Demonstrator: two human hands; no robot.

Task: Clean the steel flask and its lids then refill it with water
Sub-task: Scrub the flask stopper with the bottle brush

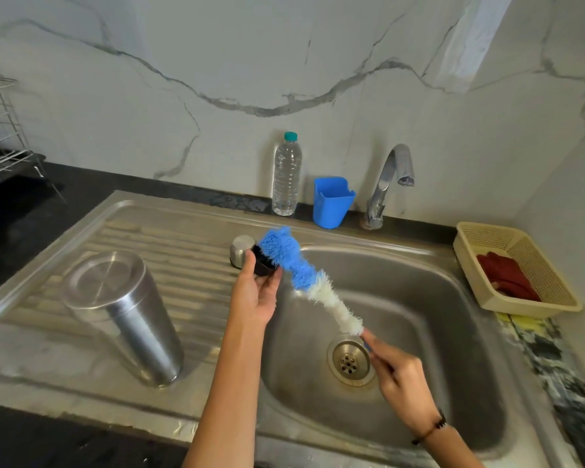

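Over sink (419,265), L hand (255,292) holds black lid (262,265), brush (294,261) inside.

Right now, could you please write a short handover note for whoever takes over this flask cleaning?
Left hand holds the black inner lid over the sink.
Right hand grips the bottle brush, bristles against that lid.
Steel flask stands upside down on the drainboard; steel cap sits behind the left hand.
Tap is not running.
Left: finish the lid, refill.
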